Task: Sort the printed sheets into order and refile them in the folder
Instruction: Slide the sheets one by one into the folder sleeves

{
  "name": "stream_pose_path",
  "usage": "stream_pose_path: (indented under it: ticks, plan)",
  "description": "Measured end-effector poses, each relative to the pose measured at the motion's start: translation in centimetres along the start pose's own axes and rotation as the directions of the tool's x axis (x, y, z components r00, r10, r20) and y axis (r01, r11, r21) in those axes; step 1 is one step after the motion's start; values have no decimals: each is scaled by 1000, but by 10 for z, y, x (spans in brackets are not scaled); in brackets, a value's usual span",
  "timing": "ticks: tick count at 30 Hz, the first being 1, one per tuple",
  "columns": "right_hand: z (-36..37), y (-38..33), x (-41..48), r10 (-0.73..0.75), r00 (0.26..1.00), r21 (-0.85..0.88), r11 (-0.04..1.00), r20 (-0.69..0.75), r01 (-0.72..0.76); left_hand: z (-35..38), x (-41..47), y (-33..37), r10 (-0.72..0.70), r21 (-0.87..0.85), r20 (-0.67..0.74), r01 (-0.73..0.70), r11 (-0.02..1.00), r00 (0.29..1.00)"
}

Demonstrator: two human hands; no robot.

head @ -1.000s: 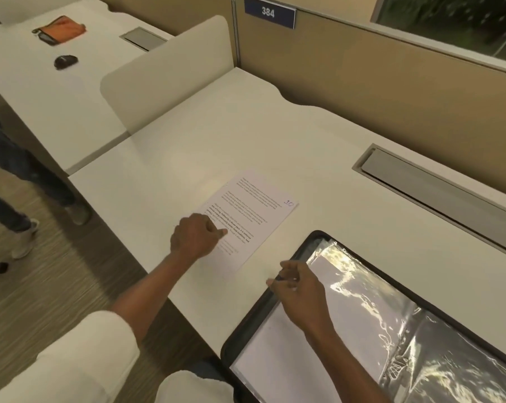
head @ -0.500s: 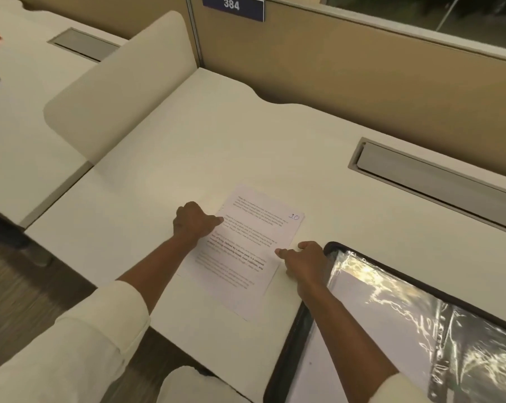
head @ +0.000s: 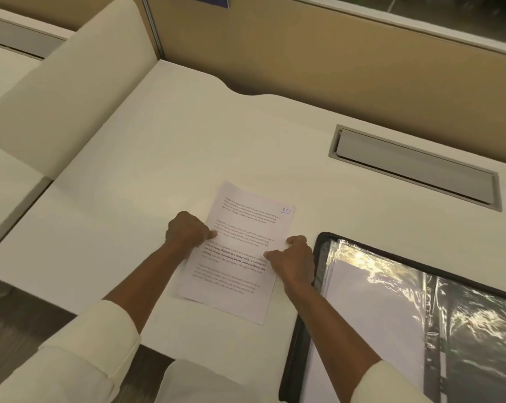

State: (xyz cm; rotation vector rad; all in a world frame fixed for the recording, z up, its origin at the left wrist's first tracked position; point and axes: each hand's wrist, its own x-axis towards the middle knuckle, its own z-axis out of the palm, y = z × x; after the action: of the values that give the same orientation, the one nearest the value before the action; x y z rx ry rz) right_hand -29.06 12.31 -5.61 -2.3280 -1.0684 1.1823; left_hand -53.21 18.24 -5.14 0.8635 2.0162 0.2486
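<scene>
White sheet [head: 243, 257] lies on the tabletop [head: 158, 170] beside the folder [head: 294, 359]. Your left hand [head: 187, 232] and right hand [head: 294, 261] pinch its side edges.

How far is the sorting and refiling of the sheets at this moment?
Done: the sheets lie stacked on the desk, top page marked 10. In hand: the left hand and right hand hold the stack's side edges. Left: refiling; the folder lies open beside them, nothing being inserted.
</scene>
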Motion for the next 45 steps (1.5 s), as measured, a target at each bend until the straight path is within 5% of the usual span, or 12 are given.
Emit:
stream_pose_path:
  ticks: [5,11,20,34,41,45]
  plan:
    - [3,4,-1,-1,1000,12,1000,-18,1,-5,-4,-11,223,22,110,-227,974,969]
    - [0,11,-6,-7,999,185,983,-37,14,-21,-17,-33,279,-261,209,-221,940,937]
    - [-33,33,-34,-59,990,474,880,130,-10,-19,-55,-38,361,-399,295,-229,888,885]
    - [-130,137,-105,55,979,618,768,194,-166,80,-154,4,374,-316,405,-256,913,834]
    - [-176,188,-110,94,977,764,611,191,-208,140,-197,15,380,-268,446,-285,920,810]
    - [-211,217,-93,101,977,735,645,189,-209,176,-222,23,372,-281,405,-273,920,835]
